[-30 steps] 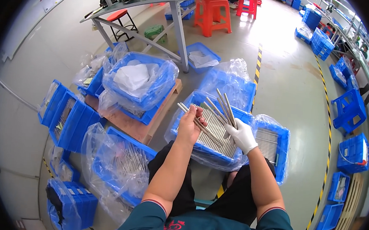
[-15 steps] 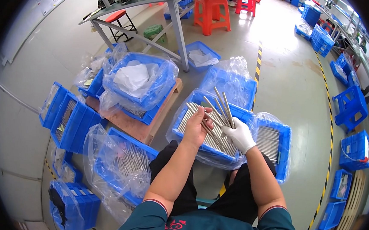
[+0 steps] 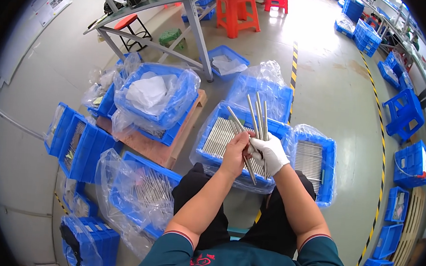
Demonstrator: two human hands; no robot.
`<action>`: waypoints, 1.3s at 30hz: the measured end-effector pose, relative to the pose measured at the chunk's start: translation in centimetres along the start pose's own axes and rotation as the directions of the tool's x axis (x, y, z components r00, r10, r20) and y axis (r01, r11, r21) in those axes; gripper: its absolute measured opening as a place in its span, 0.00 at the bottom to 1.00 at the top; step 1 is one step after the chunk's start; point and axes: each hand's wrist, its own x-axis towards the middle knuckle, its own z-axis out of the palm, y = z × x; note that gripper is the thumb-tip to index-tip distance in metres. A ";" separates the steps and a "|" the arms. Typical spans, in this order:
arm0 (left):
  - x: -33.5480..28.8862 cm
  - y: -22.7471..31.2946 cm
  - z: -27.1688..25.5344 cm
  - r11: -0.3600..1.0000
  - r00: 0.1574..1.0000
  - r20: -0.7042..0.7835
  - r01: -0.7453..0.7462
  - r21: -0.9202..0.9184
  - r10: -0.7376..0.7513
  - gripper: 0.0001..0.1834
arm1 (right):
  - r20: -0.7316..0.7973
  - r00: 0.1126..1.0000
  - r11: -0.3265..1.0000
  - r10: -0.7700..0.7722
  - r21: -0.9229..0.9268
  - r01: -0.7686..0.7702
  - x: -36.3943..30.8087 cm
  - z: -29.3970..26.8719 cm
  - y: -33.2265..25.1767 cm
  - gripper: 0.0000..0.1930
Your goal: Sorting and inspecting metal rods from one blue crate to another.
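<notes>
My bare left hand is closed around slim metal rods, their lower ends slanting down past my fingers. Beside it, my right hand, in a white glove, grips a bundle of several metal rods that stand nearly upright. The two hands nearly touch, and the rods cross between them. Below them is a blue crate lined with clear plastic, where many similar rods lie side by side. My fingers hide exactly how many rods each hand has.
More rods fill a blue crate at right and a plastic-draped crate at left. Stacked crates sit on a wooden pallet. A green-topped table and red stool stand farther off. Striped tape marks the floor.
My hands have come closer together. The right-hand bundle is now more upright and tighter, and fewer rods show in my left hand. The whole view has shifted slightly.
</notes>
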 end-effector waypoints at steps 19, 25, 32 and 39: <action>-0.3 -0.4 0.5 0.904 0.855 0.330 0.427 -0.007 -0.401 0.21 | 0.049 0.999 0.990 0.019 0.137 -0.025 2.5 -3.5 -1.0 0.12; -0.6 -0.6 0.9 0.889 0.856 0.255 0.456 0.038 -0.450 0.19 | -0.161 0.986 0.999 -0.042 -0.010 0.041 2.0 -2.6 -1.1 0.11; -2.2 1.0 1.9 0.791 0.709 0.352 0.567 0.232 -0.611 0.16 | -0.288 0.953 0.890 -0.094 0.405 0.210 7.6 -13.8 -2.0 0.15; -0.4 1.3 -1.1 0.895 0.824 0.424 0.442 -0.064 -0.376 0.22 | 0.002 0.998 0.982 0.068 0.177 -0.068 2.7 -6.0 -1.7 0.14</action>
